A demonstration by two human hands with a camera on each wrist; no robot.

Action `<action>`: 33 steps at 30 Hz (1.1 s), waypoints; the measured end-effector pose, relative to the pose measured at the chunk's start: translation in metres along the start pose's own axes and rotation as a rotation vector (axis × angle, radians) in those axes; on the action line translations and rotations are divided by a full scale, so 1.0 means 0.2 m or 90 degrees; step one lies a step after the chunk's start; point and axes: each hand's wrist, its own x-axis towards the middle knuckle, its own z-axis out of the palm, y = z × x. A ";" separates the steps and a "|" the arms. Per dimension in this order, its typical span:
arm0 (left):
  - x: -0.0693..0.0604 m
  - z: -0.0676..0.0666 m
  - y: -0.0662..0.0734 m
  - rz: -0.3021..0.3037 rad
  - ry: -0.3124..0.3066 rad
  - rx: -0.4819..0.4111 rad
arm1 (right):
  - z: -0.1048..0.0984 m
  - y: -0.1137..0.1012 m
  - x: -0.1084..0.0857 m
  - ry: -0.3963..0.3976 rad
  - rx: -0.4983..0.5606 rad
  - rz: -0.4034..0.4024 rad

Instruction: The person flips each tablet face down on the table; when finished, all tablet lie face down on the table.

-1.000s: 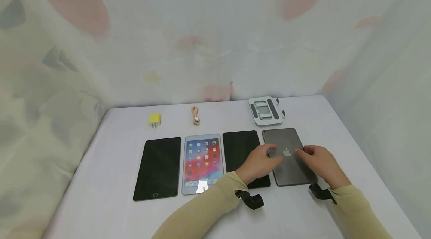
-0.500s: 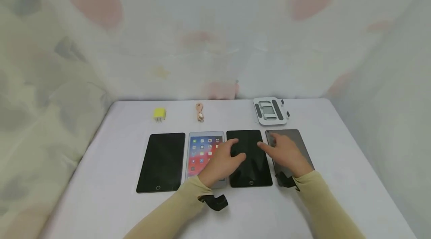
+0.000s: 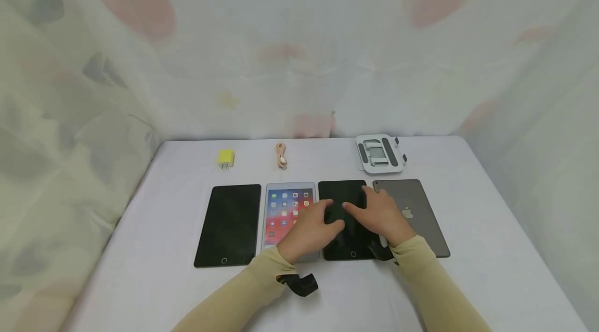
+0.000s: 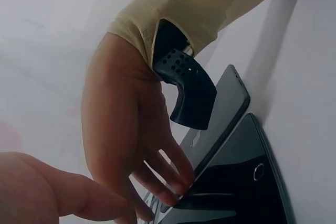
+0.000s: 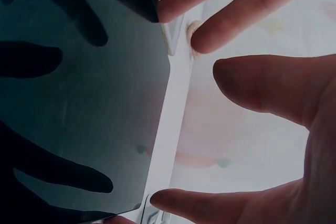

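Four flat tablets lie in a row; in the head view my left hand hovers between the lit tablet and a black-screened tablet on its right. My right hand reaches over that black tablet's right side, thumb apart from the fingers. Neither hand grips anything; whether fingertips touch the glass is unclear. In the right wrist view, dark finger reflections show on the glossy screen. Beyond my right wrist lies a grey tablet, back up with an apple logo. Another black-screened tablet is at the far left.
Behind the tablets, from left to right, are a yellow plug adapter, a coiled pinkish cable and a white folding stand. They lie on a white table, with patterned fabric hanging behind and at both sides.
Both hands have moved left, from the grey tablet to the black-screened one beside it. The right hand shifted a little further left in the last half second. The tablets look unmoved.
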 end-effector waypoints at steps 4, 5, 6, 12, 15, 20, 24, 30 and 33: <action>0.00 0.01 0.00 0.004 -0.001 0.009 | 0.00 0.00 0.00 0.000 -0.002 -0.001; 0.00 0.01 0.00 0.003 -0.002 0.009 | 0.00 0.00 0.00 0.000 -0.004 -0.004; 0.00 0.02 0.00 0.004 0.000 0.010 | 0.00 0.00 0.00 -0.001 -0.004 -0.005; 0.02 0.02 0.01 -0.014 0.016 -0.025 | -0.02 0.02 0.00 -0.016 0.017 -0.008; 0.03 0.02 0.01 -0.033 0.027 -0.044 | -0.03 0.03 0.00 -0.028 0.027 -0.014; 0.04 0.00 0.00 -0.070 0.043 -0.077 | -0.03 0.02 0.01 -0.046 0.040 -0.015; 0.05 -0.01 0.00 -0.092 0.048 -0.105 | -0.03 0.03 0.01 -0.046 0.045 -0.010; 0.05 -0.03 0.00 -0.101 0.048 -0.133 | -0.03 0.03 0.02 -0.047 0.043 -0.011; 0.04 -0.05 0.01 -0.103 0.046 -0.156 | -0.03 0.03 0.02 -0.047 0.042 -0.016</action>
